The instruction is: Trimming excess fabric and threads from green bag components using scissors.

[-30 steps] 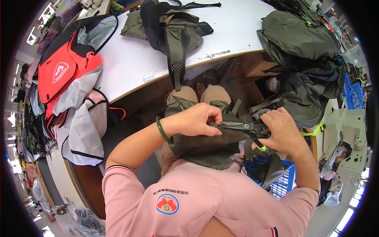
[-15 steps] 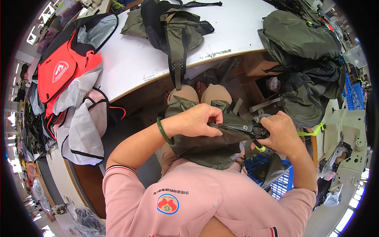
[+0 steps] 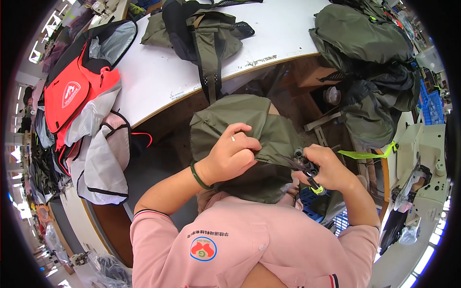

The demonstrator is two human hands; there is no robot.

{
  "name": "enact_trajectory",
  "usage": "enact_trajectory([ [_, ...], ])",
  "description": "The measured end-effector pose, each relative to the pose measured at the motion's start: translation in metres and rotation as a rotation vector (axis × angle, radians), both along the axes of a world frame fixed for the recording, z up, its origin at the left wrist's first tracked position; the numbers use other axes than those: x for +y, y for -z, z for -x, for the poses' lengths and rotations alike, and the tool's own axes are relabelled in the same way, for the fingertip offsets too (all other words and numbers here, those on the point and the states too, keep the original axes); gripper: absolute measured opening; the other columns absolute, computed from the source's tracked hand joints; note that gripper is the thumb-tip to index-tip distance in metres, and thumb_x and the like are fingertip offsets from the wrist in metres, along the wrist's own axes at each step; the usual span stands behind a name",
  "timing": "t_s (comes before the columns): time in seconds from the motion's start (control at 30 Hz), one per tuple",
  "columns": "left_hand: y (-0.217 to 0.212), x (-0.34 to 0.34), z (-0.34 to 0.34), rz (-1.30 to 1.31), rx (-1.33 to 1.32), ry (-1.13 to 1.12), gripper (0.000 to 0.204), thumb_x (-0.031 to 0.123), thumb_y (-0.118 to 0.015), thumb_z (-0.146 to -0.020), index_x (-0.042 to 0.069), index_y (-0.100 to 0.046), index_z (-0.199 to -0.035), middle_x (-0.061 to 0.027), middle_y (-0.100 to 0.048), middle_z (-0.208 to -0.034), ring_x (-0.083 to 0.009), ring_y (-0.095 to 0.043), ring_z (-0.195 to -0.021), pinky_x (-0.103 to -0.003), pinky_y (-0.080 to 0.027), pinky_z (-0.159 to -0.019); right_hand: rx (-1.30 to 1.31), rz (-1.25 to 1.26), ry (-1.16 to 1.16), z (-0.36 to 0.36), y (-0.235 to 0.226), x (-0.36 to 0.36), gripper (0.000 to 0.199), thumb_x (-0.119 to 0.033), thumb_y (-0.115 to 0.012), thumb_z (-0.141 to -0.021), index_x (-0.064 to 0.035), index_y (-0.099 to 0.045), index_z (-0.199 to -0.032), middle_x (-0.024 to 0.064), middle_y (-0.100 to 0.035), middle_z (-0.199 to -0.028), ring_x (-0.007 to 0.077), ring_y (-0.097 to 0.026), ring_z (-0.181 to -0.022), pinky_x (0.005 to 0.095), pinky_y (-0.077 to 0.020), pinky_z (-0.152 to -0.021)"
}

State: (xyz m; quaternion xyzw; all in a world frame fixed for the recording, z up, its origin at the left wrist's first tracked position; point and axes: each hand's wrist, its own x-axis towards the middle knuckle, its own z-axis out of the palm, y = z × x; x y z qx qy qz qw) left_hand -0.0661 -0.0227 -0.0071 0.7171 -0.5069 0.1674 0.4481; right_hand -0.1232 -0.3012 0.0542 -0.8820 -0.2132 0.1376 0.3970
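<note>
- White worktable point(image 3: 158, 72) fills the upper part of the view; its straight front edge is bent by the lens, and its far end is cut off at the rim.
- On the table an olive backpack with a black strap point(image 3: 201, 29) is laid, and at the left a red and grey backpack point(image 3: 79, 91) hangs partly over the edge.
- More olive bags point(image 3: 370, 53) are piled at the right, near a white sewing machine point(image 3: 422, 163), which is only partly seen.
- An olive fabric piece point(image 3: 240, 125) is held over the lap, below the table edge; its lower part is hidden behind the hands and the pink shirt point(image 3: 249, 245).
- The left hand point(image 3: 230, 156) is closed, pinching a fold of the fabric.
- The right hand point(image 3: 326, 168) is closed around small black snips point(image 3: 302, 163); their long axis lies nearly level, with the blades pointed left toward the left hand. The tips are hard to make out against the dark fabric.
</note>
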Motion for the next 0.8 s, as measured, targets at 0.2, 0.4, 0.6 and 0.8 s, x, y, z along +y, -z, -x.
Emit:
enact_trajectory([
  [0.2,0.006,0.007,0.002,0.083,-0.076,-0.005,0.037,-0.002,-0.081,-0.059,0.01,-0.05,-0.076,-0.0096,-0.067,-0.096,-0.0213,-0.058,-0.067,-0.053,-0.047,-0.093,-0.095,0.069,0.073,0.005,-0.013,-0.027,0.057,-0.036,-0.093,-0.057,-0.001,-0.052,-0.074,0.0107,-0.049,-0.069,0.0293,-0.048,-0.065,0.0369,-0.0369,-0.057],
  [0.4,0.006,0.001,0.004,0.088,-0.155,0.023,0.03,0.001,-0.077,-0.063,0.008,-0.05,-0.074,-0.0103,-0.066,-0.095,-0.0216,-0.061,-0.068,-0.052,-0.048,-0.092,-0.118,0.05,0.149,0.01,-0.031,-0.014,0.049,-0.028,-0.093,-0.056,-0.0056,-0.055,-0.076,0.0066,-0.051,-0.067,0.0275,-0.049,-0.068,0.0369,-0.0397,-0.062],
  [0.6,0.002,0.003,0.005,0.092,-0.191,0.031,0.021,0.003,-0.072,-0.067,0.007,-0.052,-0.073,-0.0105,-0.064,-0.092,-0.0209,-0.061,-0.067,-0.051,-0.049,-0.091,-0.255,0.118,0.021,0.004,-0.026,-0.024,0.049,-0.035,-0.091,-0.056,-0.0073,-0.055,-0.074,0.004,-0.052,-0.065,0.0272,-0.056,-0.068,0.0353,-0.0428,-0.069],
  [0.8,0.006,0.011,0.007,0.073,-0.199,0.024,0.023,0.004,-0.073,-0.064,0.008,-0.051,-0.071,-0.01,-0.064,-0.092,-0.0217,-0.062,-0.07,-0.05,-0.049,-0.091,-0.186,0.267,-0.008,0.018,-0.028,-0.06,0.053,-0.043,-0.089,-0.054,-0.0083,-0.053,-0.072,0.0029,-0.051,-0.063,0.0272,-0.054,-0.065,0.0357,-0.0406,-0.07],
])
